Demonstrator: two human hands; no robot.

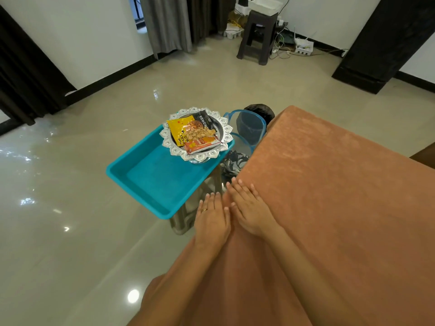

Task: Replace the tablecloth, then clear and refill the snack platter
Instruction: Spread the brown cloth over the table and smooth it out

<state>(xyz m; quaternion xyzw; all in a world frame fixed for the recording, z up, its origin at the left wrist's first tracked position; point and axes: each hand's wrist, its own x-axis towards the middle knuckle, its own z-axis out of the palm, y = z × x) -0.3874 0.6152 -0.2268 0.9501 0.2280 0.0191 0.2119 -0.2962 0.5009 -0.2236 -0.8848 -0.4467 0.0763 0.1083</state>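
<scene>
Terracotta-orange tablecloth (329,184) is already on the table, covering the whole top on the right side and draping down over the near-left edge. Both hands are flat on it right at that left edge, fingers straight and spread, not gripping anything. The left hand (211,216), with a ring (204,210) on it, sits on the draped part, and the right hand (250,209) is just beside it up on the top surface, thumbs nearly touching.

Left of the table there's a teal plastic tray (150,175) sitting on a pale stool (186,217). The silver snack platter (200,157) with the scalloped rim is at the far right corner of that tray. It's got a yellow packet (177,129), a black packet (204,120) and an orange-red packet (202,144) lying in it, plus a little heap of loose nuts (200,132) in the middle.

Between the tray and the table's far-left corner stands a see-through bin with a blue rim (249,128), and a dark patterned cloth (233,164) is bunched up low down beside it. Glossy beige floor (94,184) all around, and a dark stool (256,36) with cables around it way over by the far wall
</scene>
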